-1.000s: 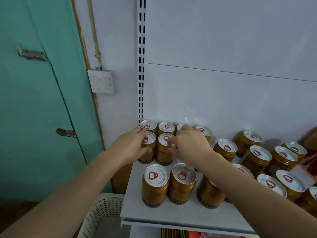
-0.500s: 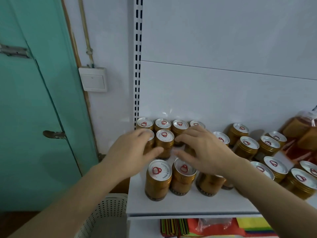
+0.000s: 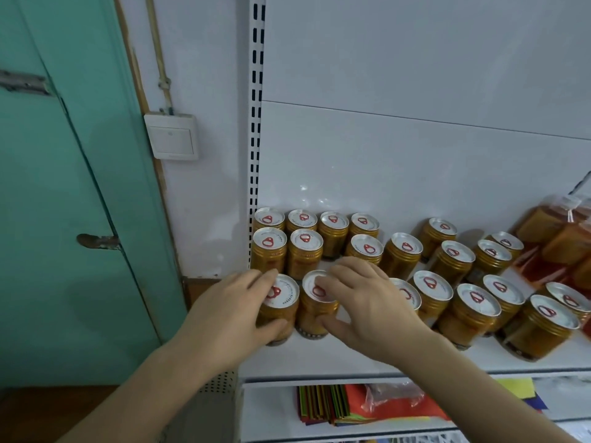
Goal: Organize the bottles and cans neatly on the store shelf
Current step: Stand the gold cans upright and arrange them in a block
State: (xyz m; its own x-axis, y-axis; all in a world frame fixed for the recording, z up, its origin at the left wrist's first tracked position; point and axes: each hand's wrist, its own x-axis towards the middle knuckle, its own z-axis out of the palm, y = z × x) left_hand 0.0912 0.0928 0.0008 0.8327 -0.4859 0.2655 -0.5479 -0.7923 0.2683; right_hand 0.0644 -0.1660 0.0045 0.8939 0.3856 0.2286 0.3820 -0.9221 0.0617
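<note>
1. Gold-bodied cans with silver pull-tab lids stand upright across the white shelf (image 3: 367,359), packed tight at its left end and scattered loosely toward the right.
2. The left hand (image 3: 230,310) wraps the front-left can (image 3: 281,302), fingers over the lid's left edge and thumb pressed against the lower body; it is gripping that can.
3. The right hand (image 3: 361,302) grips the neighbouring can (image 3: 315,298) from the other side, fingertips on the lid and thumb low on the wall.
4. These two cans stand just beside each other, almost touching, in front of the second row (image 3: 287,247), with a small gap of bare shelf between.
5. The relation that matters: both held cans have their long axis vertical, and the open slot lies directly behind them, away from the person, against the packed rows by the slotted upright (image 3: 255,155).
6. My judgement is that the next move is a straight push backward, each hand guiding its own can, to close that gap.
7. The loose cans to the right (image 3: 476,302) lie nearer the right hand and look unsorted.
8. Orange bottles (image 3: 556,231) sit at the far right edge, well apart from both hands.
</note>
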